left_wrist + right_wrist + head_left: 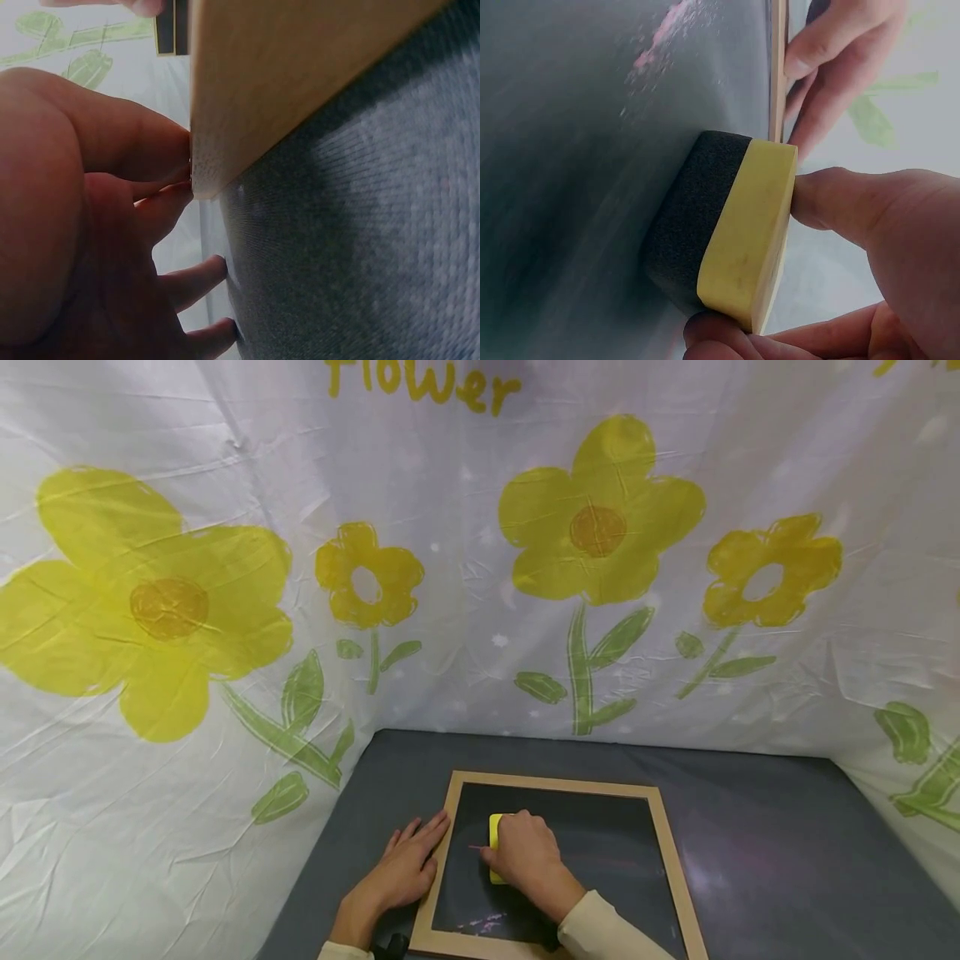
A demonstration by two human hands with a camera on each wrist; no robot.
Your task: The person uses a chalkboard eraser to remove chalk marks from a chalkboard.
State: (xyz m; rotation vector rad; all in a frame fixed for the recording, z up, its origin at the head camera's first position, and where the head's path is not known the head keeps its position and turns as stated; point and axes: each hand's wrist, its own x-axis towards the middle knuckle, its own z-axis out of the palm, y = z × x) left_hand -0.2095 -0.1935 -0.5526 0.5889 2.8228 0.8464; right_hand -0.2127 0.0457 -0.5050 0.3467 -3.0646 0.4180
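A chalkboard [592, 852] in a pale wooden frame [669, 860] lies flat on the dark cloth. My right hand [528, 856] grips a yellow and black chalkboard eraser [739, 225], thumb on the yellow back and fingers along its side. The black felt faces down onto the left part of the board. Beside the board, my left hand [405, 870] rests with extended fingers, touching the frame's left edge; in the left wrist view its thumb [135, 139] meets the wood. Pink chalk marks [660, 34] show on the board toward the near left.
Dark grey cloth [772, 835] covers the table around the board. Behind and to the left hangs a white curtain [457, 652] printed with yellow flowers [600, 531] and lettering. Light sleeves [607, 931] cover my forearms.
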